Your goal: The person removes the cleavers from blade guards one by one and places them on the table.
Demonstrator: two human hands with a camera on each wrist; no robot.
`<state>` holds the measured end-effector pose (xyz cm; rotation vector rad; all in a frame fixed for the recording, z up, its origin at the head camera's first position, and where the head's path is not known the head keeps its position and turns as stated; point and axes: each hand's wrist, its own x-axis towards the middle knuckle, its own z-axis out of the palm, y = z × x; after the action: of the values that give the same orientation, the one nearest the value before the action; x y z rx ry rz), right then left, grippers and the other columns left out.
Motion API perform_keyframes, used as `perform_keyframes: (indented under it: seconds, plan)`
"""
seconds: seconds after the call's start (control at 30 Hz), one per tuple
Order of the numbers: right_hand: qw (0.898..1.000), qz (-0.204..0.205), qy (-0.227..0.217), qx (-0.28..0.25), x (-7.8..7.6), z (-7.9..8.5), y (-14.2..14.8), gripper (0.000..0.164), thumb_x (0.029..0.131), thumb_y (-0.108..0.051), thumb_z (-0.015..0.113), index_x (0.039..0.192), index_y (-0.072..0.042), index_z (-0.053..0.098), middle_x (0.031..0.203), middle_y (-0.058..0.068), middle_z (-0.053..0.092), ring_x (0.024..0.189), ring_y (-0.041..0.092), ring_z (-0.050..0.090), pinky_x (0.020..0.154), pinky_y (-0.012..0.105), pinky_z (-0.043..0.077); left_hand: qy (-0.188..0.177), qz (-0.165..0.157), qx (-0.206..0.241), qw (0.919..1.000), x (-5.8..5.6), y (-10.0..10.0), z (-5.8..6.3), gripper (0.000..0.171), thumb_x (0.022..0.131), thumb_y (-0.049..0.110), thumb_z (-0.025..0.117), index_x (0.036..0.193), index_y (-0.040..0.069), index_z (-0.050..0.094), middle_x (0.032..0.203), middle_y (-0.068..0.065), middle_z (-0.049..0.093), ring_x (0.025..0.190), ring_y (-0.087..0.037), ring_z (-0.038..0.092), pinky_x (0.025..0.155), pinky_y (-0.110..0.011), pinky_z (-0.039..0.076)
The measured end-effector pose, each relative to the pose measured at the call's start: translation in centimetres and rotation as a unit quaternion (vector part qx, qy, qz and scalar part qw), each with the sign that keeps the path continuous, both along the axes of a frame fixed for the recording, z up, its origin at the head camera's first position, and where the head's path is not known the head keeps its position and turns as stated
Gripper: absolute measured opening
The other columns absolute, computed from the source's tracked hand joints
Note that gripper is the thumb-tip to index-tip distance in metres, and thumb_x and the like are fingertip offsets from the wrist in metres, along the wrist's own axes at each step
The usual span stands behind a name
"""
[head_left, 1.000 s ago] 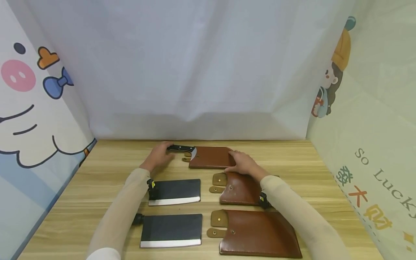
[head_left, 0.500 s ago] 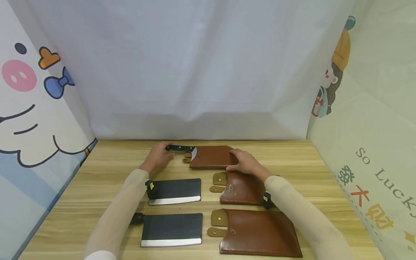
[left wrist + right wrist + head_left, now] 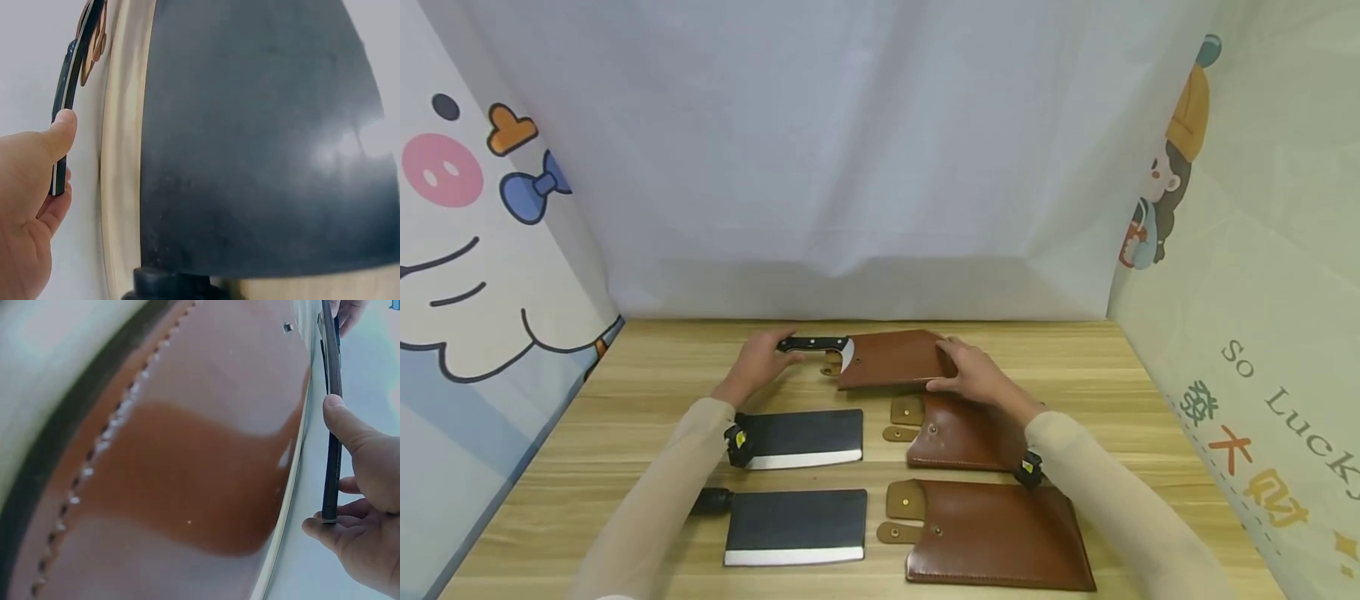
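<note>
At the back of the table, a cleaver (image 3: 815,343) with a black riveted handle sits in a brown leather sheath (image 3: 897,358); only its handle and a curved strip of steel show. My left hand (image 3: 758,360) pinches the handle end, thumb on one face and fingers on the other in the left wrist view. My right hand (image 3: 976,372) grips the sheath's far end, with the thumb on one face and fingers around the edge of the sheath (image 3: 332,456) in the right wrist view. The sheath's right end looks slightly raised.
Two dark-bladed cleavers, an upper one (image 3: 808,437) and a lower one (image 3: 797,525), lie at the left. Two brown sheaths, an upper one (image 3: 958,437) and a lower one (image 3: 1000,537), lie to their right. A white cloth (image 3: 857,167) hangs behind the table.
My left fingers have closed onto the handle end. My right hand has taken hold of the sheath's end and shifted slightly right; the sheath has tilted up a little there.
</note>
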<state>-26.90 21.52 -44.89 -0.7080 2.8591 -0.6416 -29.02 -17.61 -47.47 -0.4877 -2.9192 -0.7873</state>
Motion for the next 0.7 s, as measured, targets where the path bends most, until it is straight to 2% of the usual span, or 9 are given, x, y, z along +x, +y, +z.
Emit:
perform_keyframes:
  seconds: [0.23, 0.4, 0.53, 0.7]
  plan:
    - [1.000, -0.004, 0.015, -0.019, 1.0, 0.3, 0.3, 0.091, 0.090, -0.036, 0.081, 0.154, 0.009, 0.035, 0.157, 0.036, 0.032, 0.143, 0.050, 0.038, 0.115, 0.059, 0.035, 0.020, -0.003, 0.010, 0.9997, 0.7, -0.1, 0.4, 0.054, 0.095, 0.022, 0.075, 0.138, -0.007, 0.059, 0.134, -0.028, 0.062, 0.122, -0.046, 0.060, 0.104, -0.060, 0.046]
    - [0.999, -0.013, 0.030, -0.027, 1.9, 0.4, 0.5, 0.093, 0.088, -0.036, 0.083, 0.154, 0.009, 0.035, 0.156, 0.035, 0.034, 0.142, 0.050, 0.039, 0.115, 0.059, 0.035, 0.053, -0.015, 0.017, 0.9983, 1.1, -0.1, 0.5, 0.047, 0.095, 0.020, 0.074, 0.133, -0.007, 0.063, 0.129, -0.028, 0.065, 0.117, -0.046, 0.061, 0.102, -0.061, 0.046]
    - [0.998, -0.019, 0.044, -0.038, 2.4, 0.3, 0.5, 0.095, 0.087, -0.037, 0.083, 0.155, 0.008, 0.035, 0.155, 0.032, 0.038, 0.140, 0.048, 0.043, 0.113, 0.059, 0.038, 0.075, -0.017, 0.023, 0.9968, 1.5, -0.1, 0.6, 0.046, 0.096, 0.021, 0.074, 0.132, -0.006, 0.065, 0.125, -0.028, 0.066, 0.114, -0.046, 0.060, 0.098, -0.061, 0.046]
    - [0.996, -0.024, 0.072, -0.055, 2.7, 0.1, 0.6, 0.095, 0.086, -0.036, 0.084, 0.155, 0.007, 0.035, 0.149, 0.027, 0.046, 0.133, 0.047, 0.051, 0.108, 0.059, 0.043, 0.084, -0.017, 0.035, 0.9957, 1.8, -0.1, 0.9, 0.044, 0.096, 0.021, 0.074, 0.131, -0.005, 0.065, 0.121, -0.027, 0.067, 0.112, -0.044, 0.060, 0.096, -0.059, 0.047]
